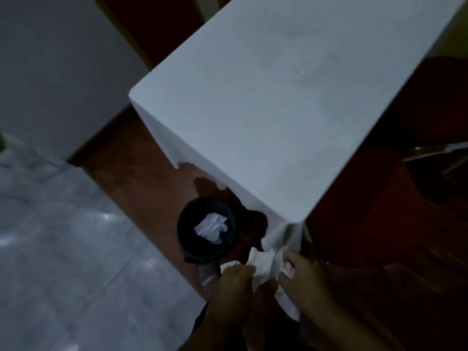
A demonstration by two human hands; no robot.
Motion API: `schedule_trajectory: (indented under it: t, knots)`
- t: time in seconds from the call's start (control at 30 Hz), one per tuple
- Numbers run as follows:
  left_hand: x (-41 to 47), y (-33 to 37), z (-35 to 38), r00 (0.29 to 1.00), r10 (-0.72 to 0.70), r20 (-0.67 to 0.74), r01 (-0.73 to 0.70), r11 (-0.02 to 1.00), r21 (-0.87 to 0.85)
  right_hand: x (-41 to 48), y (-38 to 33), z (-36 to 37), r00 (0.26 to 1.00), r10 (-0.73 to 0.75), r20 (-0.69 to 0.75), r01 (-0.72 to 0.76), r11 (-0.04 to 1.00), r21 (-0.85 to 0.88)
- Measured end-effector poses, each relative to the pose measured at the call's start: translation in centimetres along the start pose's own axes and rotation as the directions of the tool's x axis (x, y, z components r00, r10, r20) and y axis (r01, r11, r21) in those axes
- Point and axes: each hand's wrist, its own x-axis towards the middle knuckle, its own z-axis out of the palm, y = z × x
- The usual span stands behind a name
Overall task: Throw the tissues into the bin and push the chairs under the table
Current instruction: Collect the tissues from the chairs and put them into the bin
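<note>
No writing is legible. Both hands grasp one crumpled tissue wad (263, 262) just off the table (291, 102) corner: left hand (234, 282) and right hand (304, 277) pinch it. Beside that corner, the black bin (206, 230) holds another tissue (212, 227) on red carpet (141, 178) bordering grey tile (63, 236)

One head-worn camera looks steeply down, close over the white-clothed rectangular surface (291, 97) and grey tiled floor (63, 249).
</note>
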Motion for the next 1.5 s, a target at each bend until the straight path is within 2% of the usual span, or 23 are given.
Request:
schedule_trajectory:
  t: [0.03,0.17,0.27,0.47,0.57,0.67,0.77,0.93,1.07,1.23,1.33,1.43,1.5]
  knots:
    - [0.2,-1.8,-0.7,0.996,-0.086,0.028,0.087,0.995,-0.047,1.0,-1.0,1.7,0.999,0.013,0.035,-0.013,1.0,0.001]
    - [2.3,-10.3,-2.6,0.952,-0.305,-0.013,0.302,0.946,-0.117,6.8,-4.2,8.7,0.993,0.105,0.054,-0.107,0.993,0.041]
    - [6.0,-17.1,-1.2,0.933,-0.353,-0.077,0.336,0.926,-0.172,12.7,-6.2,14.0,0.981,0.181,0.069,-0.186,0.98,0.071]
    - [13.9,-28.5,3.7,0.835,-0.54,-0.104,0.501,0.825,-0.263,24.4,-6.0,23.7,0.965,0.262,0.005,-0.259,0.951,0.169]
    - [16.2,-31.7,6.8,0.78,-0.623,0.067,0.599,0.71,-0.37,28.4,-4.5,27.0,0.958,0.282,-0.048,-0.269,0.944,0.189]
    - [17.6,-33.3,8.5,0.788,-0.564,0.247,0.613,0.682,-0.399,30.9,-3.6,28.7,0.97,0.239,0.036,-0.242,0.959,0.147]
    - [17.7,-33.3,8.1,0.769,-0.568,0.294,0.638,0.656,-0.402,31.1,-3.3,28.0,0.979,0.188,0.083,-0.199,0.965,0.168]
    - [15.0,-28.7,3.2,0.781,-0.573,0.25,0.625,0.704,-0.338,25.4,-5.0,23.1,0.975,0.18,0.134,-0.194,0.975,0.104]
    - [11.5,-21.1,-1.0,0.843,-0.518,0.145,0.537,0.793,-0.288,17.5,-5.2,17.7,0.969,0.147,0.197,-0.143,0.989,-0.033]
    - [5.4,-9.8,-1.1,0.897,-0.429,0.103,0.44,0.856,-0.272,6.2,-3.0,8.4,0.973,-0.011,0.229,0.067,0.969,-0.239]
    - [1.8,-1.7,-0.1,0.929,-0.354,0.104,0.369,0.896,-0.248,1.0,0.1,1.6,0.951,-0.062,0.302,0.169,0.924,-0.342]
    - [-1.1,6.2,0.8,0.955,-0.288,0.068,0.296,0.919,-0.26,-2.6,3.9,-6.1,0.961,-0.075,0.266,0.196,0.865,-0.463]
    - [-2.7,11.8,1.4,0.968,-0.249,0.039,0.251,0.938,-0.24,-5.4,5.8,-11.6,0.967,-0.109,0.232,0.227,0.784,-0.578]
